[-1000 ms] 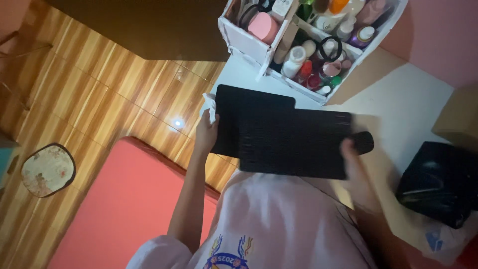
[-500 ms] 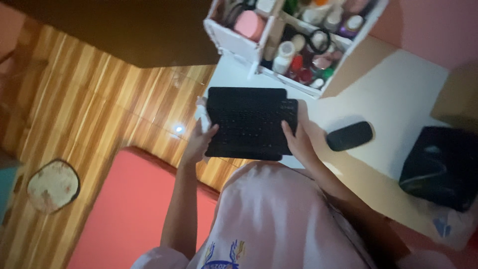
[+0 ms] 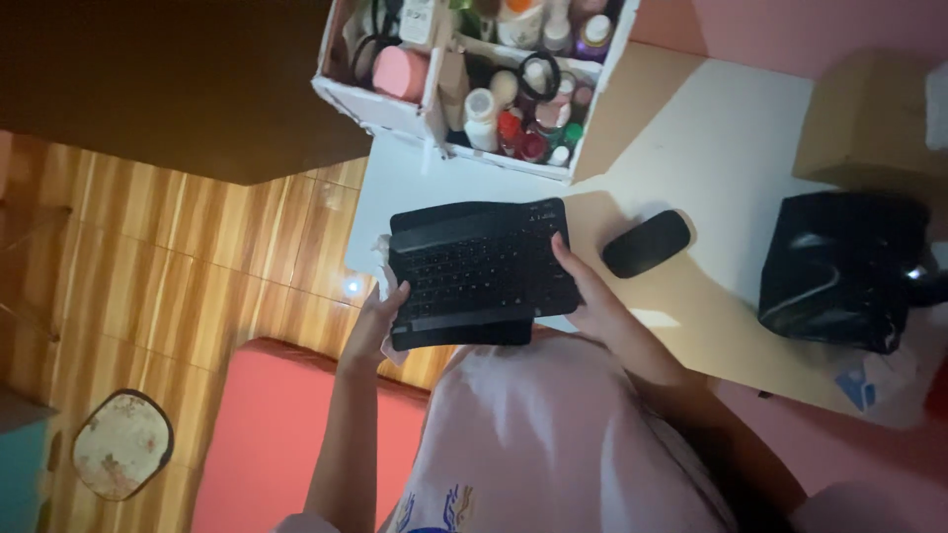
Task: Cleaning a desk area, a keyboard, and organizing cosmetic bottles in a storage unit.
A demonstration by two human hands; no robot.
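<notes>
Black keyboard (image 3: 481, 266) between your hands, your left hand (image 3: 378, 321) gripping its left edge, your right hand (image 3: 585, 296) clasping its right edge, above the tabletop (image 3: 731, 158).

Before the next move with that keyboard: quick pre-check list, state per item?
1. Left hand on the keyboard left edge: ok.
2. Right hand on its right edge: ok.
3. Keyboard clear of the mouse: ok, a gap shows.
4. Keyboard clear of the white organizer: ok.
5. Black bag out of the way at the right: ok.
6. Pale cloth or paper by the left fingers, held or loose: cannot tell.
</notes>
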